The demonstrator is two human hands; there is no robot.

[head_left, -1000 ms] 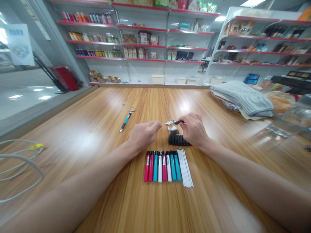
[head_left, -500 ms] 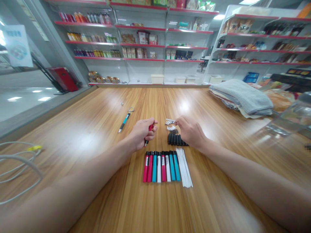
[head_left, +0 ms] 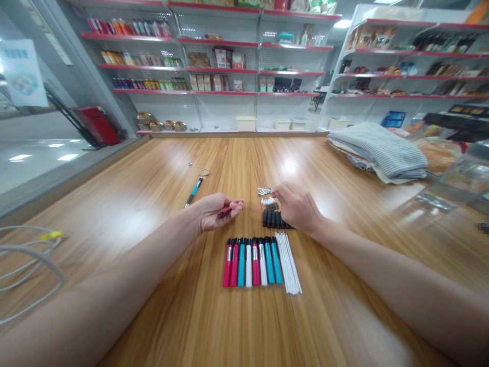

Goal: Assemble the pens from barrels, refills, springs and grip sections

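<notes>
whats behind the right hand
A row of black pieces runs behind the right hand; its left part shows, its right part is mostly covered, so the count is hidden.

Wooden table (head_left: 214, 326) as reference: red-edged shelving (head_left: 225, 108) stands behind its far edge, stocked with rows of bottles (head_left: 147, 84). Folded striped cloth (head_left: 385, 150) lies on the table's right side; looped white cable (head_left: 42, 258) with yellow tag (head_left: 50, 235) on its left; red boxy object (head_left: 95, 125) beyond its left edge
</notes>
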